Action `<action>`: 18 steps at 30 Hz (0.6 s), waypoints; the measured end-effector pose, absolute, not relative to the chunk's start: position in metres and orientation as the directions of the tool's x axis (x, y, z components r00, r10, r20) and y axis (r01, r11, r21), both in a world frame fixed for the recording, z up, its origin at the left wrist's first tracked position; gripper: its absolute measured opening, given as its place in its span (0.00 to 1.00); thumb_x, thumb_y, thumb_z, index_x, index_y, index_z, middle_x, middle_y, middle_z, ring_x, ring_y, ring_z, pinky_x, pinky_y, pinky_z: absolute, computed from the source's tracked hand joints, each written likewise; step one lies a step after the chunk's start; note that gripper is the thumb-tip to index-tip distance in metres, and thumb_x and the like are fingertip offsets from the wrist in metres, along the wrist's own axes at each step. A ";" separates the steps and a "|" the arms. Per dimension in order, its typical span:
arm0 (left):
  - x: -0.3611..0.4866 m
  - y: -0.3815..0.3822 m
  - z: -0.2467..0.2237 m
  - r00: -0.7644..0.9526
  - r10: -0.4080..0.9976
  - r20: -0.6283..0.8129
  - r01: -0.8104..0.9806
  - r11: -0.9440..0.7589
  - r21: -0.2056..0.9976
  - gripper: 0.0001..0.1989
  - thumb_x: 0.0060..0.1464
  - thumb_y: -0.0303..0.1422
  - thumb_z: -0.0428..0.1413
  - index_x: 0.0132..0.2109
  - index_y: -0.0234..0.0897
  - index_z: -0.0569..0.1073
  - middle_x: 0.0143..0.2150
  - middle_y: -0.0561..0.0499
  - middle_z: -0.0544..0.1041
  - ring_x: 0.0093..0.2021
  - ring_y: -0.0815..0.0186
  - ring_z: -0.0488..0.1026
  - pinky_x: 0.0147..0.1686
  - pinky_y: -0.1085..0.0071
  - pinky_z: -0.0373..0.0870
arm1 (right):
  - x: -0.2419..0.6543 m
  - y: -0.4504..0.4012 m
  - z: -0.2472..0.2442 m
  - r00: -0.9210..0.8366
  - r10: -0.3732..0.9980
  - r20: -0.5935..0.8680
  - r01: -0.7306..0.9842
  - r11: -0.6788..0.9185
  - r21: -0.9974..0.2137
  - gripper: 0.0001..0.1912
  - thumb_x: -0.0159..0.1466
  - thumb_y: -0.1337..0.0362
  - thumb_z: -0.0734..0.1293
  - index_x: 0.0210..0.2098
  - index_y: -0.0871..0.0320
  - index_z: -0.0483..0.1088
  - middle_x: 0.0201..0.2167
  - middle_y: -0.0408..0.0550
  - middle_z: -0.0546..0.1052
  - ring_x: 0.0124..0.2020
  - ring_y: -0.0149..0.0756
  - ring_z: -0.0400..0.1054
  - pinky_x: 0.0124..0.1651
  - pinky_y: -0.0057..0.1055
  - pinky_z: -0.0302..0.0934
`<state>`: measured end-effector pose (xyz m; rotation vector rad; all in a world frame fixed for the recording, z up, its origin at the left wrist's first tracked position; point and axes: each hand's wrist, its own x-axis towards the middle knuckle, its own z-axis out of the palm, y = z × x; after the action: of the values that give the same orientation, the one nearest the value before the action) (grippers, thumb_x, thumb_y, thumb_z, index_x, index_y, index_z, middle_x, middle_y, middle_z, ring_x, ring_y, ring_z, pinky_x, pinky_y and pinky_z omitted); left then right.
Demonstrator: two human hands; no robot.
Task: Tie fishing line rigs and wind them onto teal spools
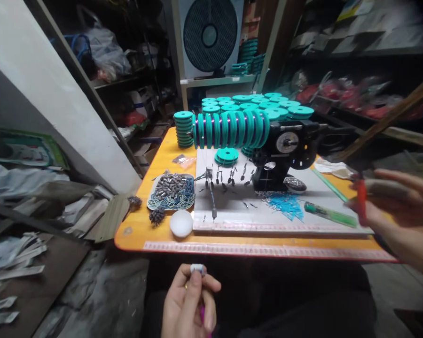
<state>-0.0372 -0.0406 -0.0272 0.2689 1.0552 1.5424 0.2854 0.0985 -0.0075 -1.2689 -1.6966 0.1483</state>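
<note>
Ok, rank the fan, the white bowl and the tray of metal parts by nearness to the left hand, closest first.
1. White bowl: just ahead of the left hand.
2. Tray of metal parts: beyond the bowl, to its left.
3. Fan: at the back.

Dark clothing [268,295] is worn (dim, nearly black).

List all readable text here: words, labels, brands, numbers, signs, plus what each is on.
No text reads clearly.
Strip along the table's front edge: marks too small.
Strip on the white board: too faint.
Round dial on the black machine: markings too small.
Green tube: print blurred.
Small white piece in left hand: marks unreadable.
</note>
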 end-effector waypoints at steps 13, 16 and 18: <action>-0.032 -0.048 -0.016 -0.399 0.833 -0.383 -0.635 0.050 0.771 0.18 0.39 0.42 0.69 0.28 0.32 0.72 0.19 0.54 0.73 0.13 0.86 0.48 0.13 0.88 0.45 | 0.112 -0.016 -0.054 -0.433 0.763 0.481 0.277 0.620 -0.734 0.26 0.60 0.74 0.65 0.56 0.51 0.67 0.38 0.50 0.73 0.35 0.32 0.73 0.37 0.23 0.70; -0.031 -0.052 -0.017 -0.533 0.790 -0.303 -0.490 0.003 0.872 0.19 0.39 0.44 0.68 0.28 0.33 0.72 0.20 0.54 0.74 0.13 0.84 0.53 0.14 0.87 0.49 | 0.111 -0.022 -0.058 -0.349 0.835 0.426 0.230 0.517 -0.825 0.24 0.60 0.72 0.66 0.54 0.48 0.69 0.35 0.47 0.72 0.30 0.31 0.71 0.32 0.22 0.69; -0.030 -0.055 -0.019 -0.618 0.759 -0.204 -0.353 -0.037 0.935 0.17 0.41 0.43 0.67 0.28 0.34 0.73 0.21 0.53 0.75 0.15 0.82 0.56 0.15 0.86 0.53 | 0.112 -0.026 -0.060 -0.319 0.877 0.359 0.193 0.431 -0.882 0.22 0.60 0.70 0.67 0.53 0.46 0.70 0.33 0.46 0.72 0.29 0.32 0.71 0.30 0.23 0.69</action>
<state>-0.0298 -0.0546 -0.0191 0.4523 1.4378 1.7654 0.1125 -0.0258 -0.0602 -0.9231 -1.7736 0.9436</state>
